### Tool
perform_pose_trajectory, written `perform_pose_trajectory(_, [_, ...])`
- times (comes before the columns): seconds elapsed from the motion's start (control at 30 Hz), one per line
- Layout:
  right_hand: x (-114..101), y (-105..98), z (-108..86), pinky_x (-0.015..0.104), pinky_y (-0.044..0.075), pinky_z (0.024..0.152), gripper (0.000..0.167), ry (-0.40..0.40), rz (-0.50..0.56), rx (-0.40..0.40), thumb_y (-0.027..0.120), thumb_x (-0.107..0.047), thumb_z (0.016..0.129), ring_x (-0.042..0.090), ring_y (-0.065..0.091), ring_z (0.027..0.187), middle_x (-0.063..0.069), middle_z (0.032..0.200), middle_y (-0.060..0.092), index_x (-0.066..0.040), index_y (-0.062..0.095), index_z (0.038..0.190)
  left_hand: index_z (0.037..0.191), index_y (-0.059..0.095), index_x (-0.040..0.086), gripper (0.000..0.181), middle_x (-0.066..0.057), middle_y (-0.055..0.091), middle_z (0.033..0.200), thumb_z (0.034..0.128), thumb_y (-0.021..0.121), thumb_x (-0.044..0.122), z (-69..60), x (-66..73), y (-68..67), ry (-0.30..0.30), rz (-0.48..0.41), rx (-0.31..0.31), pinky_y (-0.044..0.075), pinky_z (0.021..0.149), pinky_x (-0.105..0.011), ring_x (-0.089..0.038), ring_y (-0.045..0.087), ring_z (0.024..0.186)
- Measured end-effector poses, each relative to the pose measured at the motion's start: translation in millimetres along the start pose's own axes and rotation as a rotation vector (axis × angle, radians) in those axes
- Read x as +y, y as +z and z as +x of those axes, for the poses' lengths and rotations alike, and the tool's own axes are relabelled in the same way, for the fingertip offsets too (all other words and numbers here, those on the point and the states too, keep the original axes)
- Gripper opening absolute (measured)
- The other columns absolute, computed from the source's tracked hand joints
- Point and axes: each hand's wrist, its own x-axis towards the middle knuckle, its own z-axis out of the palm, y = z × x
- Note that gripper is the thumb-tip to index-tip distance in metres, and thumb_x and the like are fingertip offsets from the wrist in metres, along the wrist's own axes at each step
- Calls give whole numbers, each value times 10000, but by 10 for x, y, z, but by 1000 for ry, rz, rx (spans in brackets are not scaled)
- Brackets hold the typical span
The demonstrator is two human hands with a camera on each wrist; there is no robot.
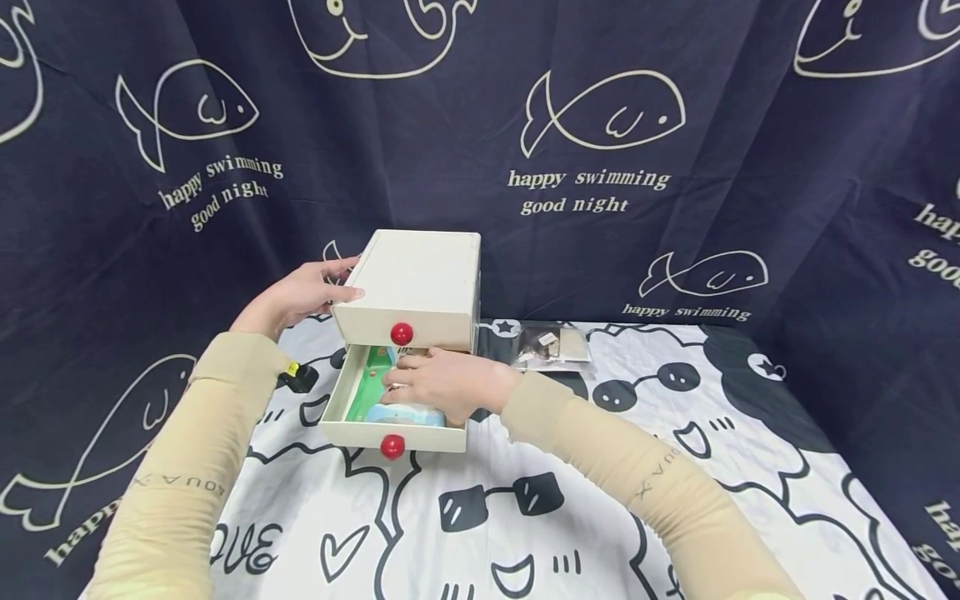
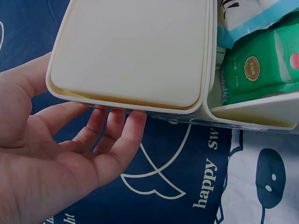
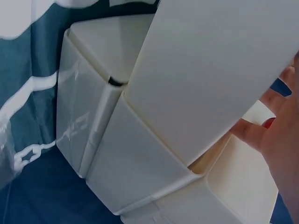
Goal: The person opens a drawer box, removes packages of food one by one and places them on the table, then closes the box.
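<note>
A white two-drawer box (image 1: pixel 416 267) stands near the back of the cloth. My left hand (image 1: pixel 303 292) holds its left side; in the left wrist view several fingertips press along its rim while the thumb passes partly behind it. The lower drawer (image 1: pixel 431 437), with a red knob (image 1: pixel 392 447), is pulled out. Inside lie a green packet (image 2: pixel 261 65) and a blue-and-white packet (image 1: pixel 412 414). My right hand (image 1: pixel 442 379) reaches into this drawer over the packets, its fingers fairly straight. In the right wrist view the white panel hides its fingertips.
A clear plastic bag (image 1: pixel 555 348) with small items lies right of the box. Left of the drawer is a small black-and-yellow object (image 1: pixel 298 377). A printed white cloth (image 1: pixel 600 517) covers the table, and a dark fish-patterned curtain (image 1: pixel 450 167) hangs behind.
</note>
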Motion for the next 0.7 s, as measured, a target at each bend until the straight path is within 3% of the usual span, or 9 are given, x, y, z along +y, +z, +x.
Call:
perform_pose_trajectory(0.37, [-99,-7,-132,335,442,875,710,69,-48,77,743,-250,755,183,469,1137,-50,1310,520,-229,421,1388,1495,290,188,742,-154,392,1338,872,686,257,-15,9,6,0,-1,-3,466,815,-307,-260,487,1058])
perform_pose_trajectory(0.57, [-139,16,-190,286,488,679,565,91,-54,187,704,-172,803,162,537,1004,-62,1237,569,-189,486,1324,1494,291,173,748,-158,395,1328,868,691,255,0,1,8,4,-6,-2,487,754,-265,-221,523,987])
perform_pose_trajectory(0.7, [-151,56,-224,277,488,641,542,117,-62,254,707,-164,798,155,548,976,-61,1213,574,-180,502,1299,1494,293,179,743,-149,400,1328,870,689,256,6,-3,4,2,-1,-3,487,749,-261,-213,520,984])
